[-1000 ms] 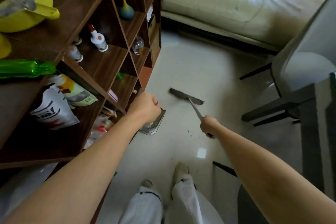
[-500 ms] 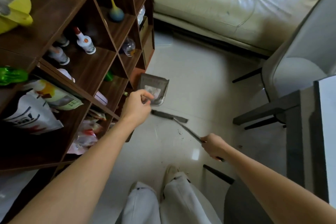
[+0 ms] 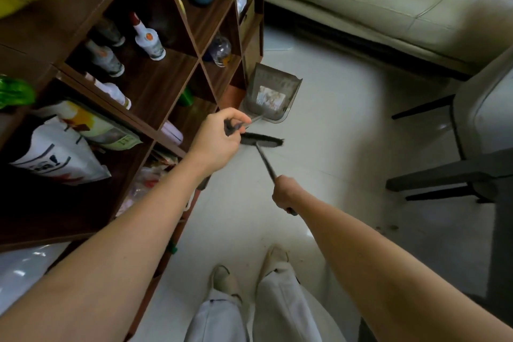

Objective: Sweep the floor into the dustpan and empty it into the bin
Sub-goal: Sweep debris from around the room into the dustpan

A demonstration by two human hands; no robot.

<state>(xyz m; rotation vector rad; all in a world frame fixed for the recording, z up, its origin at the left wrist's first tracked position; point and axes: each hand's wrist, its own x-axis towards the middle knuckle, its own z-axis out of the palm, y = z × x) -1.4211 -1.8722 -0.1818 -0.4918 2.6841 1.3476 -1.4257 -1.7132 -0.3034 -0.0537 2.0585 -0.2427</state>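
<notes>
Both grips closed: left hand (image 3: 219, 139) holds the dustpan (image 3: 270, 93) handle, right hand (image 3: 286, 194) the broom (image 3: 262, 141).

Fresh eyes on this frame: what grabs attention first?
The two bare arms reaching to mid-frame: the left hand grips the handle of a grey dustpan that sits by the foot of the shelf, and the right hand holds a dark broom whose head lies just behind the pan. Next comes the dark wooden shelf unit filling the left side, cluttered with bottles and bags, then the pale sofa across the top right.
</notes>
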